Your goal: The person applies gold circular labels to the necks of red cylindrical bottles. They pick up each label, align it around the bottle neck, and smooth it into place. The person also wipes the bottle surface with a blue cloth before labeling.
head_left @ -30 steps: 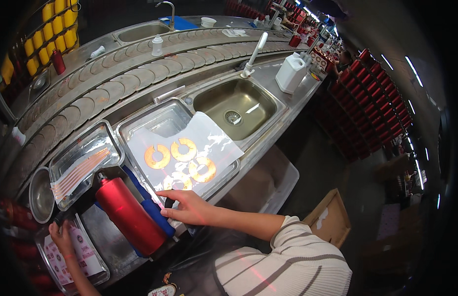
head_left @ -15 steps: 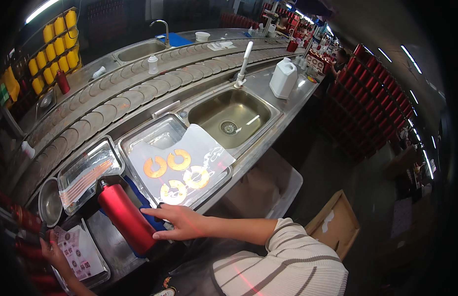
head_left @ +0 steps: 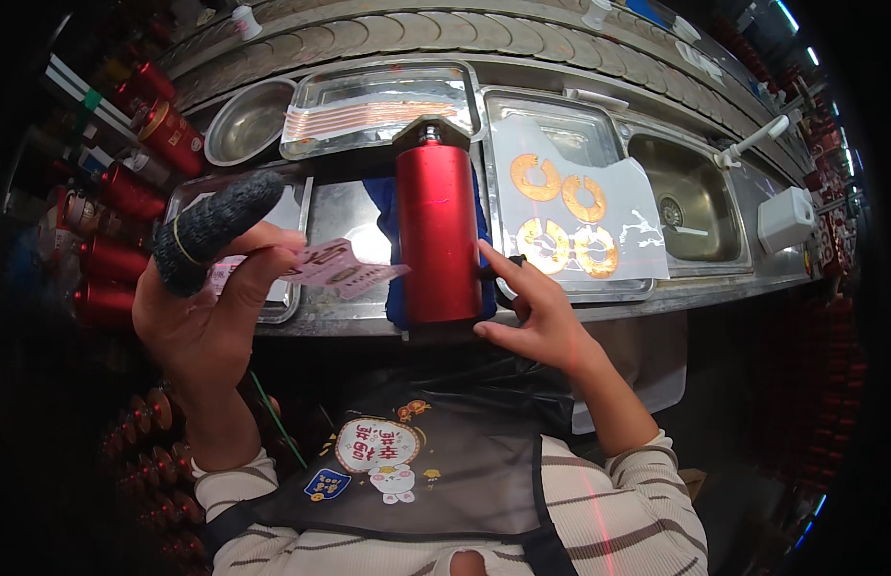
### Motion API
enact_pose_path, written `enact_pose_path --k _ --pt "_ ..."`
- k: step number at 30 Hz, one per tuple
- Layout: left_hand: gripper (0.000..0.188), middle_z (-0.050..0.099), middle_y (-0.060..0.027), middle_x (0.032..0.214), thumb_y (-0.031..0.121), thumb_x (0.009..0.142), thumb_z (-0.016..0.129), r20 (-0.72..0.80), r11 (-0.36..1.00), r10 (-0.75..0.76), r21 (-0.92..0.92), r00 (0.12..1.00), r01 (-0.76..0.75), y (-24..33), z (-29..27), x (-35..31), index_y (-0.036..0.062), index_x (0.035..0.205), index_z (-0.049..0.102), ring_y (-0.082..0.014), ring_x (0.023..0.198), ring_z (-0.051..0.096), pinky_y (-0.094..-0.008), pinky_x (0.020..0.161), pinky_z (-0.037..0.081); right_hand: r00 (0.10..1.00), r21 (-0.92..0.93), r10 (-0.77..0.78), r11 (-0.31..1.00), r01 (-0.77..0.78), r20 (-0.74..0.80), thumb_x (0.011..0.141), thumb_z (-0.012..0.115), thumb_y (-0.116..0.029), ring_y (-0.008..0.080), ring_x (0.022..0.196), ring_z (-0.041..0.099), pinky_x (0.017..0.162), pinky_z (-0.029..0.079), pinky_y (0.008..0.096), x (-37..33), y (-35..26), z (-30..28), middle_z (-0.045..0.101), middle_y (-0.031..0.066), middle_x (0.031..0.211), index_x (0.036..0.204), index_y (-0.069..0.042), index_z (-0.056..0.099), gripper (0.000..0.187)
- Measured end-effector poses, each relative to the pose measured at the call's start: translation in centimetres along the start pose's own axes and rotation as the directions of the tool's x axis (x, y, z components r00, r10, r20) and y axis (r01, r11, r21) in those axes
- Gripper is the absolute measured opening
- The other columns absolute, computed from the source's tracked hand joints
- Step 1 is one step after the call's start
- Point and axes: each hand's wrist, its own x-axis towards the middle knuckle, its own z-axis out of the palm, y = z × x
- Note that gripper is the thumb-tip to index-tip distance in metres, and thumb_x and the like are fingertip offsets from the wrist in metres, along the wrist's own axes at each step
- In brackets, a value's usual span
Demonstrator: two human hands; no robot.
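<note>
My left hand [head_left: 201,322] pinches a pink-printed label sheet [head_left: 354,276] between thumb and fingers. A dark grey knitted finger sleeve [head_left: 210,230] with a thin band covers one of its fingers. In front of me a glossy red metal cylinder [head_left: 438,235] lies on a blue cloth [head_left: 395,298], its far end at a metal holder [head_left: 433,129]. The sheet's edge reaches close to the cylinder's left side. My right hand [head_left: 546,322] is at the cylinder's right side, index finger and thumb apart, fingertips close against it; something black covers another finger.
Right of the cylinder, a tray [head_left: 642,291] holds a sheet with several orange ring-shaped decals [head_left: 584,198]. Behind stand another tray [head_left: 383,69] with a striped sheet and a metal bowl [head_left: 246,123]. A sink [head_left: 700,254] and white jug [head_left: 787,219] are farther right; red cylinders [head_left: 112,261] stack left.
My view has swung left and down onto the cylinder. My left hand has risen from the tray of printed sheets and now holds one. My right hand stays at the cylinder's right side.
</note>
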Motion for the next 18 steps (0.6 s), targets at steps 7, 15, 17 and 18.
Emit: enact_pose_path --k 7,15,17,18 --pt "0.022 0.071 -0.0078 0.088 -0.007 0.087 0.069 0.181 0.947 -0.214 -0.204 0.960 0.249 -2.2 5.0 2.4 -0.0042 0.109 0.064 -0.0124 0.079 0.068 -0.0262 0.072 0.057 0.971 0.427 0.214 0.892 -0.150 -0.106 0.089 0.065 -0.012 0.0006 0.068 0.049 0.060 0.041 0.0164 0.9 -0.2 0.3 0.059 0.0072 0.116 0.137 -0.002 0.055 0.050" --pt "0.016 0.071 -0.0082 0.084 0.004 0.088 0.069 0.298 0.927 -0.307 -0.119 0.904 0.354 -9.7 9.2 4.0 -0.0037 0.101 0.064 -0.0104 0.077 0.066 -0.0275 0.069 0.055 0.950 -0.144 -0.121 0.986 0.082 -0.287 0.081 0.076 -0.026 0.0194 0.081 0.054 0.067 0.047 0.0286 3.4 -3.7 2.4 0.056 0.0168 0.120 0.148 -0.007 0.047 0.075" --pt "0.014 0.070 -0.0103 0.081 0.004 0.086 0.068 0.281 0.937 -0.303 -0.085 0.910 0.339 -10.2 9.4 4.0 -0.0038 0.096 0.062 -0.0107 0.075 0.065 -0.0285 0.068 0.053 0.971 -0.186 -0.077 0.982 0.035 -0.224 0.079 0.078 -0.025 0.0283 0.085 0.053 0.075 0.048 0.0341 3.5 -4.1 2.4 0.056 0.0196 0.115 0.146 -0.014 0.052 0.072" --pt "0.013 0.069 -0.0113 0.080 0.004 0.085 0.068 0.279 0.945 -0.296 -0.058 0.914 0.323 -10.5 9.4 4.0 -0.0037 0.094 0.062 -0.0117 0.074 0.065 -0.0289 0.068 0.053 0.979 -0.209 -0.057 0.978 0.016 -0.194 0.078 0.078 -0.025 0.0328 0.088 0.052 0.079 0.049 0.0369 3.7 -4.4 2.3 0.056 0.0210 0.112 0.145 -0.018 0.054 0.071"
